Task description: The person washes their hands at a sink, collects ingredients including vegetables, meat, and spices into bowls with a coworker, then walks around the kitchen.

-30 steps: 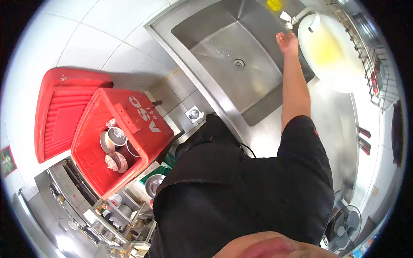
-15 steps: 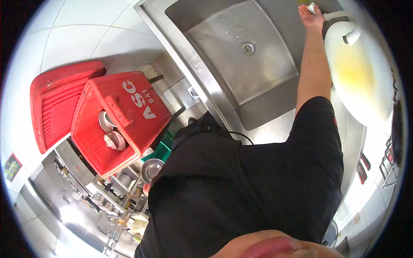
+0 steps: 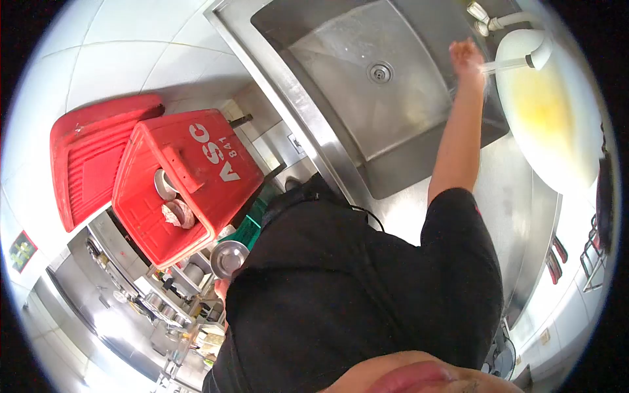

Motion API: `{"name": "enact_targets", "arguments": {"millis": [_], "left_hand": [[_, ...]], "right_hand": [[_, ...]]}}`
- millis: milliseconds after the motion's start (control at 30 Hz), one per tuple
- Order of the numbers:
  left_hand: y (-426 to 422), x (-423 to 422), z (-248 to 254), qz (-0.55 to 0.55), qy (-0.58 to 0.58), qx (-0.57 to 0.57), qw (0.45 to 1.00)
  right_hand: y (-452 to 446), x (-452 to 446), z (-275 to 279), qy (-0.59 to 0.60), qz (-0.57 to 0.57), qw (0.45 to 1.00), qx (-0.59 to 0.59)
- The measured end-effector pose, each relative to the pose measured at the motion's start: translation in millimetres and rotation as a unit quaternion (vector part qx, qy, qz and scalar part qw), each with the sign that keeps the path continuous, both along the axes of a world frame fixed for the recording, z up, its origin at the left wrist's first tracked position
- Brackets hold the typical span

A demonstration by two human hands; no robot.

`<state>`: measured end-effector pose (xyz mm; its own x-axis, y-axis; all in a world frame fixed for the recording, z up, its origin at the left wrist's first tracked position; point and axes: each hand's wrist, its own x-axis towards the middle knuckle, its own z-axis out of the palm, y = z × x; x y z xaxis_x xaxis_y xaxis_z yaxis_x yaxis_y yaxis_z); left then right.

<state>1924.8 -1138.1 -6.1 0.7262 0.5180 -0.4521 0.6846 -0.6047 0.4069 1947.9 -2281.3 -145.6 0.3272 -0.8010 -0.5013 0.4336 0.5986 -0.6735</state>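
Observation:
Under a stream of running water from the white tap [image 3: 538,55], my right hand [image 3: 467,57] is over the right side of the steel sink [image 3: 367,39]. Its fingers look curled in, with nothing visible in them. The water meets it near the wrist. At the lower left, my left hand [image 3: 221,287] grips the edge of a round metal bowl [image 3: 228,260]; my body hides part of that hand. A white tap handle [image 3: 477,12] sits above my right hand, apart from it.
An open red crate [image 3: 219,147] with bowls and pinkish packs inside stands left of the sink, beside a red lid [image 3: 98,157]. A large white board or basin [image 3: 547,124] with a yellow patch is at right. Knives [image 3: 555,261] hang on the wall; shelves stand lower left.
My right hand first moved up to the tap handle, then came back down under the spout. Water now runs over it, and its fingers have curled. More of my left hand shows beside the bowl.

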Motion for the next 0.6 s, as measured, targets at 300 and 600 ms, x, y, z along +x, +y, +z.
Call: {"name": "enact_targets", "arguments": {"millis": [300,600], "left_hand": [[-10.7,2.3,5.1,-0.007,-0.007,-0.082,0.997],[1.6,-7.6,-23.4,0.005,-0.027,-0.045,0.999]], "right_hand": [[57.4,-51.1,83.6,0.125,0.188,0.972,-0.070],[56.7,-23.0,158.2,0.233,0.285,0.917,-0.152]]}}
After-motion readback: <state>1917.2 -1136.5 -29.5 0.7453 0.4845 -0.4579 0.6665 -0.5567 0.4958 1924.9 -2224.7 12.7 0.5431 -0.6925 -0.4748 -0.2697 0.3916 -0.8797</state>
